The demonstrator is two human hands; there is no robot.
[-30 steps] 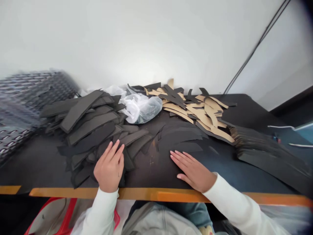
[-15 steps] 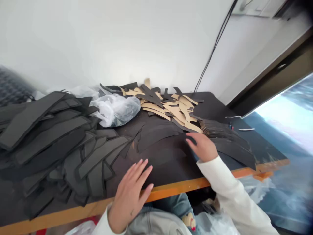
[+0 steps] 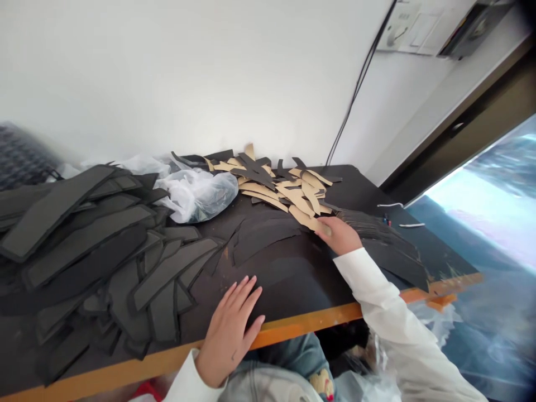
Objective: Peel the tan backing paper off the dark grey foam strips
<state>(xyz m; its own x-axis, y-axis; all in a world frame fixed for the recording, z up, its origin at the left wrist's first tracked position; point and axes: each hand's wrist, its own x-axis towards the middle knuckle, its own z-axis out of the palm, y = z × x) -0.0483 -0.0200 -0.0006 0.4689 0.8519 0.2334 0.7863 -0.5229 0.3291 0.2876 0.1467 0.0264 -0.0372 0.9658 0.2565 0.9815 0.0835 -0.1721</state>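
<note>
My left hand (image 3: 232,329) lies flat near the table's front edge, fingers stretched out, holding nothing. My right hand (image 3: 340,234) reaches to the front of a loose pile and pinches the near end of a tan curved strip (image 3: 305,218). Behind it lie more tan strips (image 3: 259,190) mixed with dark ones. Thin black curved pieces (image 3: 263,237) are spread in the middle, between my hands and the pile. Just right of my right hand is a fanned stack of black pieces (image 3: 389,243). My right fingertips are partly hidden.
A big heap of dark grey padded pieces (image 3: 84,234) covers the table's left side. A white plastic bag (image 3: 199,192) sits behind it. Black cables (image 3: 355,89) run down the wall. Small white strips (image 3: 411,225) lie toward the right end of the black table (image 3: 355,181).
My right hand has moved slightly forward and left and closed on the end of a tan strip. My left hand stays flat on the table. The view has shifted a little.
</note>
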